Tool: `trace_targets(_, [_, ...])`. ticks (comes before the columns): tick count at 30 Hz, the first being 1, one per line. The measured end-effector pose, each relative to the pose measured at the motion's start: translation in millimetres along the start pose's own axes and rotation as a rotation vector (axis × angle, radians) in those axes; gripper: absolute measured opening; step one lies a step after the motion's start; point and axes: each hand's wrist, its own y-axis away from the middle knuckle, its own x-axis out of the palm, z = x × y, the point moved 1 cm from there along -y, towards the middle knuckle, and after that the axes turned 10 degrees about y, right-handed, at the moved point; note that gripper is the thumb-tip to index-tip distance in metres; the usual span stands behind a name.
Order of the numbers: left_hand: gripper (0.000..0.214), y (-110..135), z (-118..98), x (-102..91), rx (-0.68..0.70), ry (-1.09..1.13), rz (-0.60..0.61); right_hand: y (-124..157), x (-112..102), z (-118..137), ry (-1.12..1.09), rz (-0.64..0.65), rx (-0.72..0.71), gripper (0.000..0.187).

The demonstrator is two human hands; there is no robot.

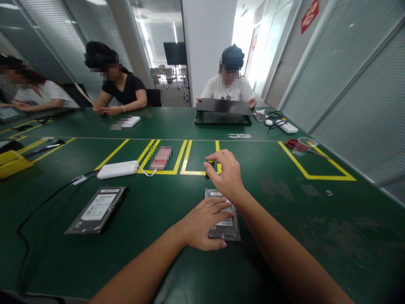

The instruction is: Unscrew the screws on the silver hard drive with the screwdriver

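In front of me a hard drive (226, 230) lies flat on the green table, label side up. My left hand (207, 221) rests across it with fingers spread, covering part of its label. My right hand (228, 174) pinches the yellow and black handle of a screwdriver (210, 169). The screwdriver stands upright, its thin shaft pointing down at the drive's far left corner; whether the tip sits in a screw is too small to tell. To the left, a second hard drive (98, 210) lies in a clear bag.
A white power strip (117, 169) with a black cable lies left, beside a phone (162, 158). Red-handled scissors (297, 145) and a clear plastic cup (306, 144) are at right. Small metal bits (329, 193) lie nearer. Across the table, a person holds a black panel (223, 106).
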Motion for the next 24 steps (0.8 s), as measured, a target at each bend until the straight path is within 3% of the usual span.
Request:
trace_targets(18, [0.078, -0.2, -0.1, -0.8, 0.000, 0.009, 0.005, 1.3, 0.8, 1.4, -0.029, -0.018, -0.046, 0.012])
trace_targets(24, [0.077, -0.6, -0.6, -1.1, 0.000, 0.013, 0.002, 1.1, 1.3, -0.2, -0.001, -0.005, -0.021, 0.005])
